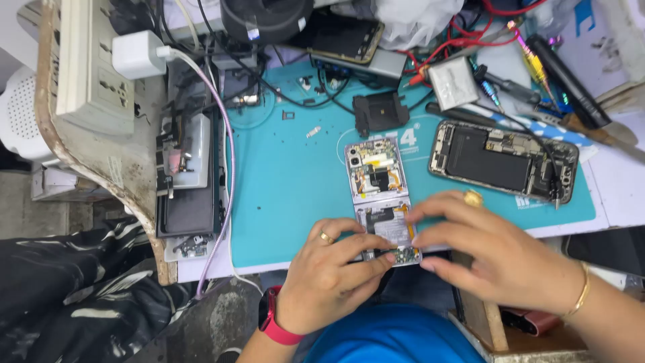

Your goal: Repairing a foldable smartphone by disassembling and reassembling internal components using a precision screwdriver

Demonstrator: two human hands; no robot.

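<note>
Opened foldable phone (379, 202), flat on mat
</note>
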